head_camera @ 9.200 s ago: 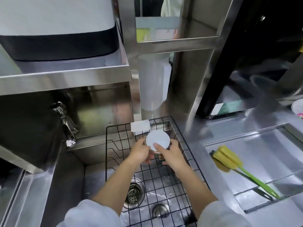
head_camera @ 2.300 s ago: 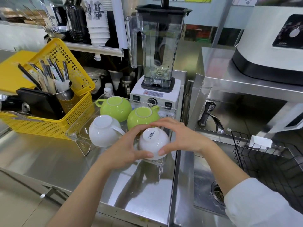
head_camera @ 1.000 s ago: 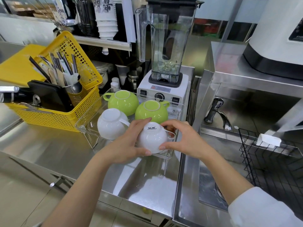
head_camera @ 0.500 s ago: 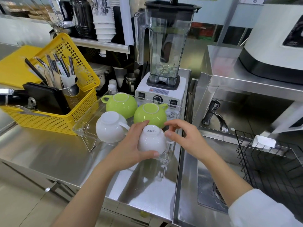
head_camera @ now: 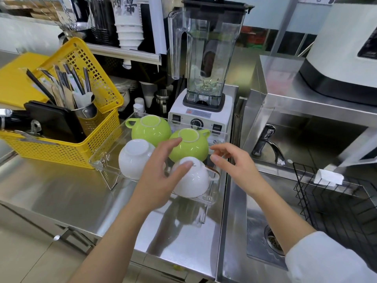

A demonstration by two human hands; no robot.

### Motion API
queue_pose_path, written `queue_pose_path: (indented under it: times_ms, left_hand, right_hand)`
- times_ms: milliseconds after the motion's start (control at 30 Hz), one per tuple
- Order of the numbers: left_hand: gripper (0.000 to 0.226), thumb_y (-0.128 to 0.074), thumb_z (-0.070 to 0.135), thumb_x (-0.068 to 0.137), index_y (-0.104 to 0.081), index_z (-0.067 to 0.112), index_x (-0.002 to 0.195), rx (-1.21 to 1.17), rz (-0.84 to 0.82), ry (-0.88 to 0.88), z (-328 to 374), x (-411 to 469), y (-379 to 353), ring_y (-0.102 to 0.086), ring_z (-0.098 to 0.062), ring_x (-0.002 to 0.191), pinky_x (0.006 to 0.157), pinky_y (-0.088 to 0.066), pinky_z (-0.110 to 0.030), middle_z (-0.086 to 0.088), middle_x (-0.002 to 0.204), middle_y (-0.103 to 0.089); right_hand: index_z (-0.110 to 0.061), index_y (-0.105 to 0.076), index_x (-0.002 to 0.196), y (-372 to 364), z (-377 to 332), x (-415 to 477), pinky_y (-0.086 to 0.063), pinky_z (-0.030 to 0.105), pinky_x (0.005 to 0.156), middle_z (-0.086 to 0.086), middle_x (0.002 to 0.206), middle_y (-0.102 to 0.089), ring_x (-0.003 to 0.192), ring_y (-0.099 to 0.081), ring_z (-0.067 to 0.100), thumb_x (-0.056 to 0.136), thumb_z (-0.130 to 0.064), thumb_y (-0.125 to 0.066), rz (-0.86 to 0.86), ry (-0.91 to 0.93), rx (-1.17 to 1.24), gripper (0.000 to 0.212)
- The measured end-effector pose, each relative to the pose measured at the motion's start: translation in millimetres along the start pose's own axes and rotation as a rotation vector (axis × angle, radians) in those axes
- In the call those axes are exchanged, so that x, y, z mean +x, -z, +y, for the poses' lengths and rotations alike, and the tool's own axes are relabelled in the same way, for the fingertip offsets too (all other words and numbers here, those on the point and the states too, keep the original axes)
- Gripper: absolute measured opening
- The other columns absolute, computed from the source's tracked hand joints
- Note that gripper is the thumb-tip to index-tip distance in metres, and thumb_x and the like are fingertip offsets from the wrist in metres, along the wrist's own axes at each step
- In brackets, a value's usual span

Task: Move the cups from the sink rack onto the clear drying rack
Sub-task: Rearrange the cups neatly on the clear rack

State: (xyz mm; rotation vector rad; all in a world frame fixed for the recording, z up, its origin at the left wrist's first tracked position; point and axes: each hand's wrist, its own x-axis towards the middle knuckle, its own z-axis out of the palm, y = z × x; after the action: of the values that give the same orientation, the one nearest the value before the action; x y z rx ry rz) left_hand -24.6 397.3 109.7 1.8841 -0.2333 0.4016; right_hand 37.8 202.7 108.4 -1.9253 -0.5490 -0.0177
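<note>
Letting go looks like the step in hand: in the head view, the only one, a white cup (head_camera: 192, 178) sits upside down at the front right corner of the clear drying rack (head_camera: 98, 163), its handle pointing right. The left hand (head_camera: 161, 180) is spread above it with fingers open; the thumb tip lies at or just over the cup's upturned base, and whether it touches I cannot tell. The right hand (head_camera: 234, 162) hovers just to the right of that cup, fingers loosely curled and gripping nothing.

Three more cups stand upside down on the same rack: a second white cup (head_camera: 134, 158) to the left of the first, and two green cups behind, one (head_camera: 152, 128) at the back left, the other (head_camera: 189, 144) directly behind the first cup and touching or nearly touching it.

To the right of the rack, past the tap (head_camera: 267, 144), the black wire sink rack (head_camera: 326, 201) hangs over the sink; the part in view holds no cup. I judge the task near or at its end; the next move calls for drawing both hands clear without knocking the cups, then checking the hidden part of the sink rack.

Writing: small dark print on the first cup's base is mostly hidden by the thumb and unreadable. The label on the blender (head_camera: 201, 117) behind the rack is too small to read. Large dark characters mark the stacked paper cups (head_camera: 127, 21) far behind the rack; I cannot read them.
</note>
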Motion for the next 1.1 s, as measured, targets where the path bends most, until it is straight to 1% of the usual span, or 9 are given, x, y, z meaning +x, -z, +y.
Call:
queue_pose_path:
  times_ms: [100,167,367,467,667,800,900,1000,1100]
  left_hand:
    - [0.043,-0.058,0.047,0.076,-0.054,0.026,0.113,0.031,0.139,0.011,9,21,4,-0.053,-0.003,0.111,0.088,-0.039,-0.007,0.007,0.115,-0.058]
    - [0.043,-0.061,0.041,0.080,-0.054,0.017,0.115,0.199,0.142,0.059,12,41,7,-0.054,-0.013,0.110,0.090,-0.040,-0.018,0.001,0.115,-0.059]
    - [0.070,-0.058,0.057,0.077,-0.041,0.015,0.130,0.580,-0.150,0.257,9,78,6,-0.048,-0.023,0.121,0.093,-0.041,-0.037,-0.006,0.134,-0.049]
    - [0.080,-0.058,0.065,0.072,-0.039,0.015,0.132,0.646,-0.244,0.282,6,83,1,-0.045,-0.023,0.123,0.094,-0.040,-0.038,-0.006,0.135,-0.046]
    - [0.085,-0.046,0.077,0.064,-0.043,0.023,0.129,0.423,-0.087,0.133,23,60,-6,-0.043,-0.017,0.123,0.101,-0.037,-0.037,0.001,0.132,-0.048]
    - [0.095,-0.036,0.084,0.054,-0.033,0.031,0.132,0.639,-0.209,0.086,18,50,-13,-0.044,-0.022,0.124,0.103,-0.035,-0.046,0.002,0.134,-0.050]
    - [0.098,-0.031,0.085,0.053,-0.028,0.030,0.134,0.786,-0.245,0.052,10,50,-16,-0.039,-0.021,0.129,0.110,-0.024,-0.051,0.003,0.138,-0.046]
    - [0.095,-0.036,0.083,0.056,-0.031,0.027,0.132,0.819,-0.259,0.025,7,49,-17,-0.034,-0.019,0.132,0.115,-0.013,-0.051,0.005,0.139,-0.043]
    - [0.090,-0.041,0.078,0.060,-0.032,0.025,0.132,0.786,-0.262,0.025,5,50,-16,-0.032,-0.017,0.133,0.116,-0.010,-0.050,0.006,0.140,-0.042]
  right_hand:
    - [-0.021,-0.061,0.099,1,1,8,-0.040,0.007,0.070,-0.007,0.086,-0.060,0.071,-0.050,-0.007,0.085,-0.019,-0.063,0.041,-0.010,0.012,0.015]
    - [-0.020,-0.062,0.098,1,3,16,-0.039,0.009,0.068,-0.005,0.085,-0.060,0.070,-0.050,-0.007,0.084,-0.014,-0.064,0.081,-0.015,-0.007,0.016]
    - [-0.024,-0.061,0.102,2,7,49,-0.040,0.018,0.076,-0.011,0.092,-0.055,0.087,-0.052,0.007,0.084,-0.015,-0.064,0.067,-0.015,-0.156,0.020]
    - [-0.020,-0.058,0.115,4,10,64,-0.036,0.009,0.082,-0.007,0.105,-0.052,0.102,-0.050,0.011,0.083,-0.019,-0.064,-0.016,-0.026,-0.239,0.032]
    - [-0.024,-0.053,0.123,6,18,74,-0.035,0.032,0.105,-0.006,0.122,-0.051,0.119,-0.046,0.012,0.086,-0.029,-0.059,-0.161,-0.055,-0.266,0.038]
    - [-0.026,-0.055,0.122,7,22,79,-0.035,0.042,0.108,-0.007,0.124,-0.055,0.121,-0.046,0.014,0.083,-0.044,-0.059,-0.181,-0.059,-0.318,0.043]
    - [-0.028,-0.050,0.127,10,22,80,-0.030,0.039,0.110,-0.013,0.124,-0.050,0.122,-0.041,0.009,0.084,-0.047,-0.056,-0.219,-0.098,-0.360,0.047]
    - [-0.028,-0.047,0.129,12,22,82,-0.028,0.036,0.108,-0.007,0.130,-0.049,0.122,-0.040,0.010,0.083,-0.048,-0.056,-0.222,-0.119,-0.387,0.051]
    - [-0.029,-0.049,0.126,13,20,81,-0.021,0.031,0.098,-0.005,0.128,-0.049,0.126,-0.036,0.013,0.083,-0.050,-0.055,-0.202,-0.099,-0.488,0.048]
